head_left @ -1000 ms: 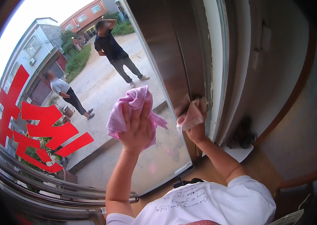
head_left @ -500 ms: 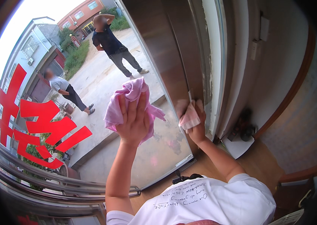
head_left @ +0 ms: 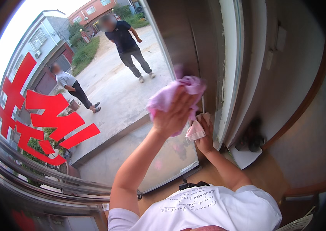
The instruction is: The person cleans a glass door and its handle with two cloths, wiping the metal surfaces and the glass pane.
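My left hand (head_left: 173,115) holds a lilac-pink cloth (head_left: 161,96) up at the right edge of the glass pane (head_left: 132,154), beside the brown metal door frame (head_left: 184,42). Its fingers lie stretched over the bunched cloth, which is blurred along its upper side. Lower and to the right, my right hand (head_left: 206,141) is closed on a smaller pale pink cloth (head_left: 196,131) next to the metal frame. Part of that cloth pokes out between the fingers, and what lies behind it is hidden.
Red cut-out lettering (head_left: 51,111) covers the left of the glass, above metal rails (head_left: 36,175). Beyond the glass, a person in a dark shirt (head_left: 124,38) and one in a light shirt (head_left: 66,79) stand outside. Dark objects on a white stand (head_left: 245,158) sit right.
My left hand has swept to the right with the lilac-pink cloth, from mid-glass to the pane's edge. My right hand stays near the frame. The dark-shirted person outside has lowered a raised arm.
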`<action>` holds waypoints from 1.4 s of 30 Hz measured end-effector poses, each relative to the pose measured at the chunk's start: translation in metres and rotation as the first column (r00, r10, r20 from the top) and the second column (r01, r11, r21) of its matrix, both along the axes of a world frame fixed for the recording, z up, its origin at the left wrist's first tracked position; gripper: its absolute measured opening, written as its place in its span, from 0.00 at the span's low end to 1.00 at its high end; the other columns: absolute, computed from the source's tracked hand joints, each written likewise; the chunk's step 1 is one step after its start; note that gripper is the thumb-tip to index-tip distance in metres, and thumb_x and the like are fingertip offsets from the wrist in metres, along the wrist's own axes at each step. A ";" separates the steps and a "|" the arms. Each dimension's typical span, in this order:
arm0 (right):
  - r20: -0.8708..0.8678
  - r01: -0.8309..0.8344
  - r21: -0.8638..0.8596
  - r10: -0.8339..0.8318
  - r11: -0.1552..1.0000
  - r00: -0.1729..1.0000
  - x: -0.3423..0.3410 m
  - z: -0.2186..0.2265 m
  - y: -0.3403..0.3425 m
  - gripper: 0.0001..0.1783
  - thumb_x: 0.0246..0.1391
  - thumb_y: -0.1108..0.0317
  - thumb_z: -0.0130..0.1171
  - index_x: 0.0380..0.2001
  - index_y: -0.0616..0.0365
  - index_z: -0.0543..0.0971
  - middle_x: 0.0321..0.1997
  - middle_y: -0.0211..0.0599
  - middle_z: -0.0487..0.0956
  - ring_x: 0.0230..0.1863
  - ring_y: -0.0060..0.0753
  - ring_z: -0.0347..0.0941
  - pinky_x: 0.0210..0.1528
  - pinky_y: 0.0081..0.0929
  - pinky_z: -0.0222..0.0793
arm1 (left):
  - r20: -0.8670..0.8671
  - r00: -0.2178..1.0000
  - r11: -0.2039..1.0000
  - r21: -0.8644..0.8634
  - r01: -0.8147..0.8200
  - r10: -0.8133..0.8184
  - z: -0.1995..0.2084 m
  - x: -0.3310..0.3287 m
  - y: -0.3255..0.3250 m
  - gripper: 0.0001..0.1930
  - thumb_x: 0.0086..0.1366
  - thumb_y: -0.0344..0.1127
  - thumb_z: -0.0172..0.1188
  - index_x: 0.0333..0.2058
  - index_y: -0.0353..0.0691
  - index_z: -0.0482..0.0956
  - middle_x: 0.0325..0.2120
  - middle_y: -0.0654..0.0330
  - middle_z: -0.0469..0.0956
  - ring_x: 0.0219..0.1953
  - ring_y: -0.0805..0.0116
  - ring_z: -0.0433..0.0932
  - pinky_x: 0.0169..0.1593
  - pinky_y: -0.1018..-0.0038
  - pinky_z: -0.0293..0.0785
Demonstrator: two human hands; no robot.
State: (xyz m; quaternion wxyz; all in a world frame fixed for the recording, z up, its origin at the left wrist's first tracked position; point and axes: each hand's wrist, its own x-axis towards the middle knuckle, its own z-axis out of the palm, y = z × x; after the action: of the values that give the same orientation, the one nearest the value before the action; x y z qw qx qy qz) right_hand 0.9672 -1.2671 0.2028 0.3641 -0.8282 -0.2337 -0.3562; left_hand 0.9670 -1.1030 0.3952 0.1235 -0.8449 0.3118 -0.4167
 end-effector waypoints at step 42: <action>-0.031 -0.134 -0.034 0.133 0.990 0.991 -0.002 0.011 -0.014 0.41 0.55 0.53 0.61 0.68 0.57 0.61 0.73 0.45 0.57 0.72 0.58 0.49 0.71 0.48 0.46 | 0.265 0.934 0.956 -0.228 -0.182 0.241 0.019 -0.058 0.081 0.22 0.69 0.33 0.49 0.62 0.46 0.70 0.62 0.58 0.66 0.65 0.60 0.61 0.62 0.70 0.58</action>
State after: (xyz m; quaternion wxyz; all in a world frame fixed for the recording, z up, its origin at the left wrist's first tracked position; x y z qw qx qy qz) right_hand 0.9650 -1.2815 0.2138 0.3753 -0.8221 -0.2898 -0.3150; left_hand 0.9086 -1.0224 0.4140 0.1267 -0.8116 0.1536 -0.5492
